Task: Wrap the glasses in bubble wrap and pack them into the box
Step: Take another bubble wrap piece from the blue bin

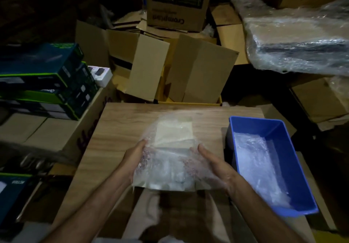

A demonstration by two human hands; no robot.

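Both the left hand [135,154] and right hand [211,162] curl their fingers round the bubble-wrapped bundle [170,159], just left of the blue box [279,129], likely keeping the wrap closed.

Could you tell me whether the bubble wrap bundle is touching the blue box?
Apart: the head view shows bare table between the bubble wrap bundle and the blue box.

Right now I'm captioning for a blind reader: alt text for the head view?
Both hands, left hand and right hand, hold a bubble wrap bundle over a wooden table; a blue bin stands to the right.
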